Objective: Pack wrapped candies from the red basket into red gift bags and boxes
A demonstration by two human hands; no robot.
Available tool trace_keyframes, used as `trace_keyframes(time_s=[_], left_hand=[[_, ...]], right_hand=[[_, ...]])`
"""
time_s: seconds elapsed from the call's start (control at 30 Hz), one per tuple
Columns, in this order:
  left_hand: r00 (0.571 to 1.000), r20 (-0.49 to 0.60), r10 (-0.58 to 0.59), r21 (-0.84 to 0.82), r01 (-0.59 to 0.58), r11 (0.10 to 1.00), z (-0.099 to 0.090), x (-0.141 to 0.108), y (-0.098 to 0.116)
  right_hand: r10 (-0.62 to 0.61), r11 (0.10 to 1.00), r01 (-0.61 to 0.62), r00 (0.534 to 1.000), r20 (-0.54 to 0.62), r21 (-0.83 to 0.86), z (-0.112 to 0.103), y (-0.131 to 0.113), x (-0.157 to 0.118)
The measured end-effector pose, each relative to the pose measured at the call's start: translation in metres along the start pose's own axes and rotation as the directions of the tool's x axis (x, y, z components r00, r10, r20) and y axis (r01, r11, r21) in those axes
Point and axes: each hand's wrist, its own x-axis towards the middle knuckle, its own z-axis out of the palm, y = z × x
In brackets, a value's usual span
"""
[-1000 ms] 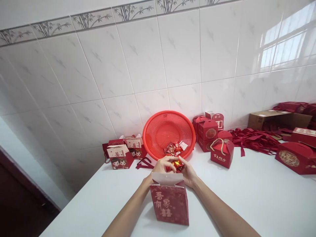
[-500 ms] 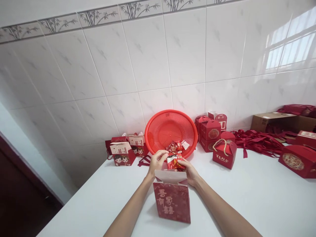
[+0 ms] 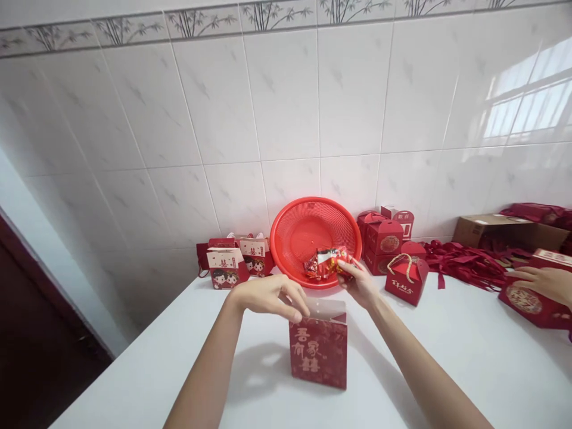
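Observation:
My right hand pinches a shiny red candy packet in front of the red plastic basket, which leans on the wall. The packet has white, black and gold print; a few small wrapped pieces lie behind it in the basket. Nearer to me stands a dark red gift box, upright with its top open and light characters on its front. My left hand arches over its upper left edge, thumb at the front rim and fingers bent at the opening. The inside of the box is hidden.
Printed boxes stand left of the basket. At right are stacked red boxes, a rope-handled box, a heap of red ribbons and a cardboard carton. Another person's hand rests over a red box.
Both hands were together on the packet behind the box. Now the left has come back to the box's rim, while the right holds the packet alone. Another person's hand has appeared at right.

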Motion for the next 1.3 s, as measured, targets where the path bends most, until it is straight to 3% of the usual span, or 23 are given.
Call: trace_keyframes(time_s=[0.23, 0.33, 0.47, 0.57, 0.77, 0.97, 1.17, 1.3], left_hand=[[0.983, -0.181, 0.017, -0.028, -0.022, 0.999, 0.011, 0.024, -0.01], [0.982, -0.187, -0.013, -0.089, -0.004, 0.996, 0.014, 0.03, -0.008], [0.983, -0.168, -0.072, -0.083, 0.059, 0.995, 0.017, 0.031, -0.003], [0.982, -0.165, -0.09, -0.066, 0.08, 0.995, 0.018, 0.029, 0.0], [0.991, -0.135, -0.013, -0.126, -0.004, 0.992, 0.02, 0.028, 0.001], [0.994, -0.111, 0.009, -0.197, -0.03, 0.98, 0.022, 0.028, 0.003], [0.995, -0.099, -0.019, -0.183, 0.0, 0.983, 0.021, 0.029, 0.001], [0.992, -0.115, -0.057, -0.163, 0.037, 0.986, 0.021, 0.029, -0.001]], right_hand=[[-0.098, 0.969, 0.128, 0.984, 0.147, -0.211, 0.015, -0.066, -0.037], [-0.142, 0.886, 0.236, 0.958, 0.25, -0.4, 0.008, -0.076, -0.048], [-0.149, 0.825, 0.276, 0.948, 0.282, -0.492, -0.003, -0.079, -0.046], [-0.084, 0.787, 0.263, 0.942, 0.324, -0.559, 0.001, -0.086, -0.04], [0.029, 0.679, 0.222, 0.944, 0.328, -0.699, 0.019, -0.101, -0.038], [0.202, 0.593, 0.282, 0.855, 0.478, -0.754, 0.023, -0.105, -0.039], [0.394, 0.424, 0.322, 0.776, 0.492, -0.847, 0.035, -0.1, -0.04], [0.408, 0.304, 0.365, 0.785, 0.466, -0.88, 0.043, -0.096, -0.043]])
